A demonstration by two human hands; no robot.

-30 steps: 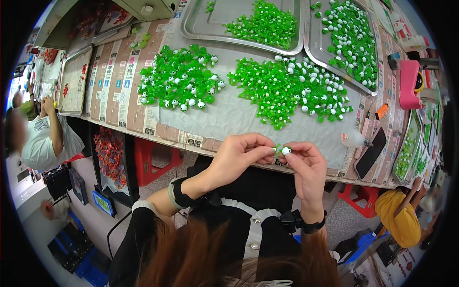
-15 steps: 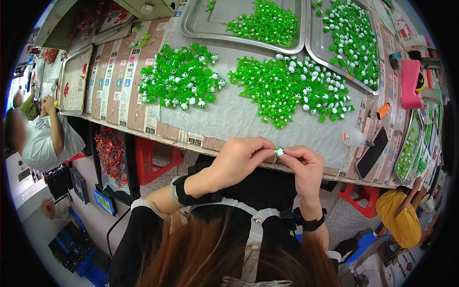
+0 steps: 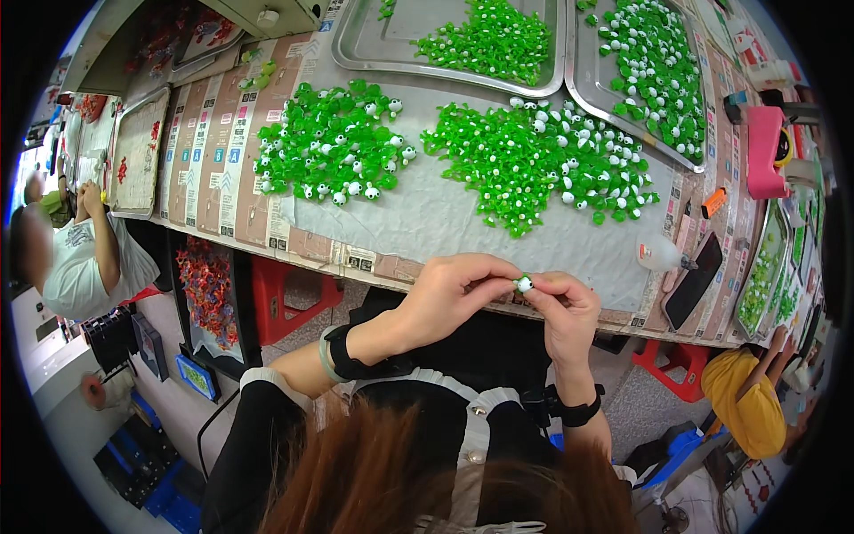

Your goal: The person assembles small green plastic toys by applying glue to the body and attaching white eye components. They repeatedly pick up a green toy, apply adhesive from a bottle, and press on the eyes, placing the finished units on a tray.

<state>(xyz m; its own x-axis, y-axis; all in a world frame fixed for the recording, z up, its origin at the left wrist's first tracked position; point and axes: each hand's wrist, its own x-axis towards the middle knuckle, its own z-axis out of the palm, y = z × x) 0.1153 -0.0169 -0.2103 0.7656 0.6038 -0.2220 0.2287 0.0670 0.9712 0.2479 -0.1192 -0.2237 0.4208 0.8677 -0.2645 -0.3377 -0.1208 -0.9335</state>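
Between my fingertips, just over the table's near edge, is a small green and white toy figure [image 3: 523,284]. My left hand [image 3: 455,295] pinches it from the left with thumb and forefinger. From the other side my right hand [image 3: 569,311] pinches it too. Its white part with dark dots faces up; the fingers cover the rest. Beyond my hands lies a pile of small green pieces [image 3: 495,169], with green and white pieces [image 3: 598,165] mixed in at its right. Another heap of green and white figures [image 3: 331,147] lies to the left.
Two metal trays [image 3: 562,71] [image 3: 698,167] with similar parts stand at the back. At the right are a glue bottle [image 3: 658,255], a dark phone [image 3: 692,283], an orange object [image 3: 713,203] and a pink tape dispenser [image 3: 765,151]. Co-workers sit left and right; red stools [image 3: 289,298] stand below.
Both hands stay in nearly the same place, still pinching the small figure. It has shifted very slightly to the right.
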